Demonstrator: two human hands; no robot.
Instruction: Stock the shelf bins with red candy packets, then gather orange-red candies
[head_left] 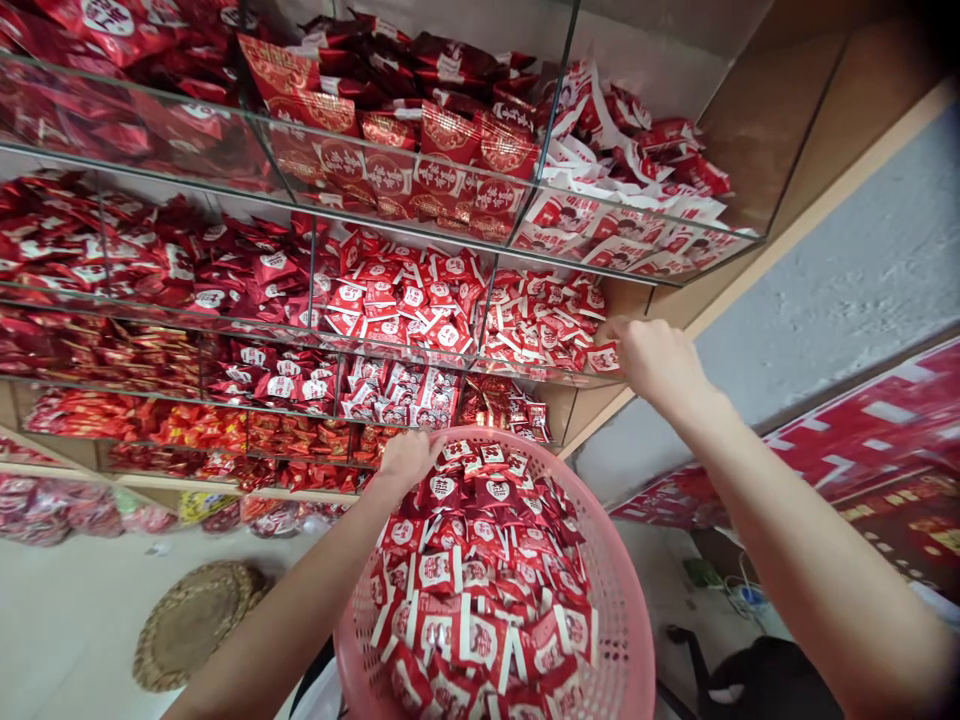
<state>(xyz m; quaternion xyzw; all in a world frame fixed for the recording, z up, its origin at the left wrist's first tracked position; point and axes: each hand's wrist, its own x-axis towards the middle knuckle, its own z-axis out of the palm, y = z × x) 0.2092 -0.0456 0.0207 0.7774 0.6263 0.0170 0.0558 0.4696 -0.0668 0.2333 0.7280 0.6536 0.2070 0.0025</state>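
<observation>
A pink plastic basket with a holed wall is in front of me, filled with small red and white wrapped sweets. My left hand is closed over its far left rim. To the upper right, my right hand is at the right end of a shelf compartment, its fingers curled at the clear front panel. Beside those fingers lies a red and white packet, part of a pile of packets. Whether the right fingers hold anything is hidden.
Shelves with clear front panels hold many red packets, with larger red bags on the upper level. A round woven stool stands on the floor at lower left. To the right are a grey wall, red printed boxes and a dark chair.
</observation>
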